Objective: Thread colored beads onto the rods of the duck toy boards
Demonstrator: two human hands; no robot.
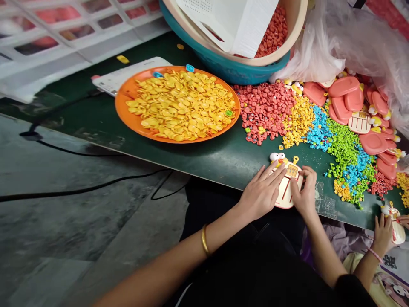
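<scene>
Left hand (260, 189) was spread palm-down over the left side of the toy (283, 197), some fingers reaching across by its beak (280, 162); the right hand (305, 192) curled at the right edge, its thumb laid on the front. Whether it pinched a small piece or only steadied the toy could not be told. The toy was at the near edge of the counter (204, 155), resting or slightly lifted.

Work on it looked partway along. Eyes (277, 157), beak, loop (295, 160) and panel (292, 171) were in place, while the uncovered stretches of its slots looked bare. Red pieces (265, 106), yellow pieces (298, 123), blue pieces (319, 132) and green pieces (343, 138) lay loose in heaps beyond, and coral shells (347, 88) were piled farther right, so plenty seemed left to do.

The toy was flat and cream, rounded at its near end, with dark red slots running lengthwise and a thin red edge along the near rim. The bulging white eyes sat at its far left, just beyond the orange-red beak; the yellow loop stuck out from the far edge. Fingers hid much of the middle.
</scene>
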